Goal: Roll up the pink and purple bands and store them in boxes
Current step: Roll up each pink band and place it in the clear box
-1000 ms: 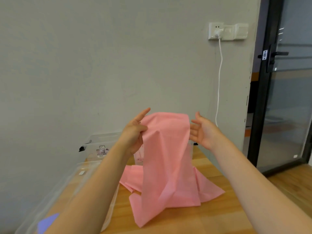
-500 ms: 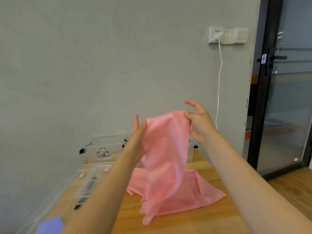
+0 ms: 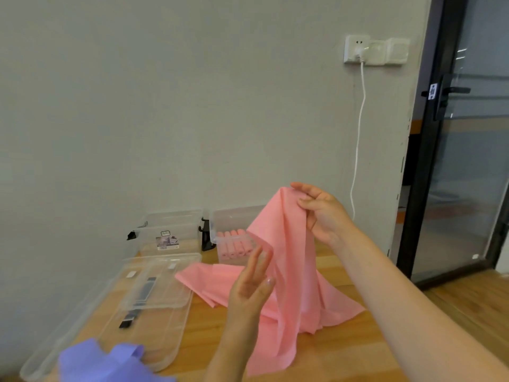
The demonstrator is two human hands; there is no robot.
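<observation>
Above a wooden table (image 3: 344,351) set against a grey wall, the right hand (image 3: 321,213) pinches the top edge of a pink band (image 3: 289,271) between thumb and curled fingers, lifting it so the sheet hangs down and pools on the tabletop. At seven o'clock from it, the left hand (image 3: 252,285) is raised, fingers straight and spread, holding nothing, just beside the hanging band. At eleven o'clock from the left hand, a clear box (image 3: 237,216) holds rolled pink bands (image 3: 234,244). A purple band (image 3: 102,362) lies at the lower left, touching clear lids (image 3: 165,312).
</observation>
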